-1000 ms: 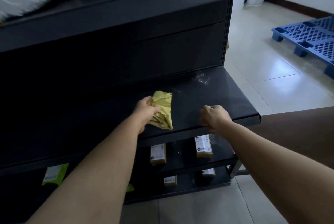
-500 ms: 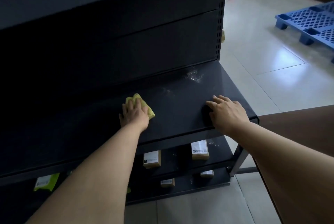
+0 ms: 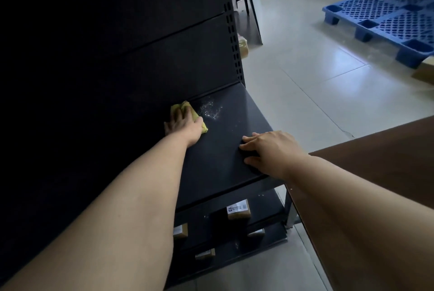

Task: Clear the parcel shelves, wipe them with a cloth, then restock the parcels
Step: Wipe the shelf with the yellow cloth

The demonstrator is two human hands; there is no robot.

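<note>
A dark metal shelf [image 3: 234, 145] carries no parcels at its right end. My left hand [image 3: 182, 122] lies flat on a yellow cloth [image 3: 187, 108] and presses it onto the shelf near the back panel. Just right of the cloth is a patch of white dust [image 3: 211, 109]. My right hand [image 3: 270, 149] rests with spread fingers on the shelf's front right part. Small brown parcels with white labels [image 3: 238, 212] sit on the lower shelves.
A brown tabletop [image 3: 375, 173] juts in at the right, close to the shelf's corner. A blue plastic pallet [image 3: 387, 15] lies on the tiled floor at the far right, with a cardboard box [image 3: 425, 69] beside it. Another parcel [image 3: 243, 47] sits behind the shelf upright.
My left hand has pushed the cloth farther back and to the right, up to the dust patch. My right hand has stayed on the shelf's front part. The camera has tilted down.
</note>
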